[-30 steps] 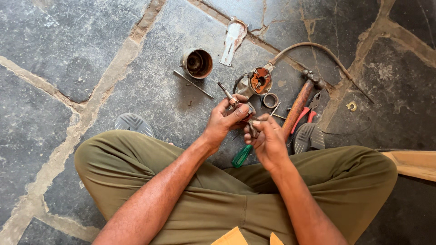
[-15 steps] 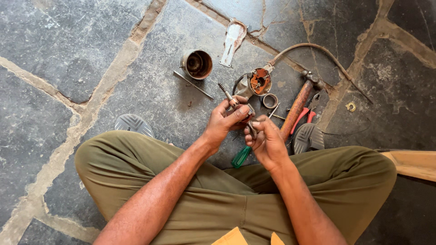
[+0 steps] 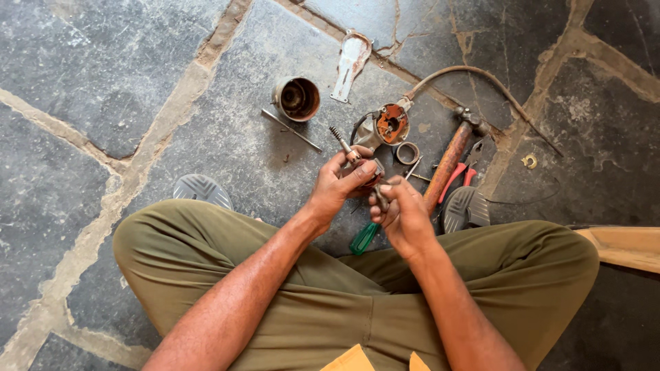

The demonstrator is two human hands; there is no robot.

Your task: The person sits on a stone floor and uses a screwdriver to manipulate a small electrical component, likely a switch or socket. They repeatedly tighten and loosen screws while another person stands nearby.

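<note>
A small metal part with a threaded shaft (image 3: 347, 152) is gripped in the left hand (image 3: 342, 180), fingers (image 3: 357, 176) curled tightly about it and the shaft pointing up and away over the stone floor (image 3: 137, 82). The right hand (image 3: 401, 216) is held just beside the left, touching it — its fingers are closed on a small dark piece (image 3: 380, 198), though what that piece is cannot be told. Both hands are held above the crossed legs in olive trousers (image 3: 289, 302), in front of the person.

A green-handled screwdriver (image 3: 363, 238) is seen below the hands, lying against the leg. Beyond the hands, on the floor, a rusty cylinder (image 3: 297, 99) stands open-mouthed, with a thin rod (image 3: 291, 130) lying just beside it. A flat metal plate (image 3: 351, 58) lies further off. A round part with an orange face (image 3: 392, 124) is joined to a curved hose (image 3: 474, 77), and a metal ring (image 3: 407, 152) lies near it. To the right, a hammer (image 3: 450, 161) with a worn wooden handle is laid beside red-handled pliers (image 3: 459, 180). A small washer (image 3: 529, 161) lies well apart, and two grey sandals (image 3: 201, 189) are partly hidden — one by each leg.
</note>
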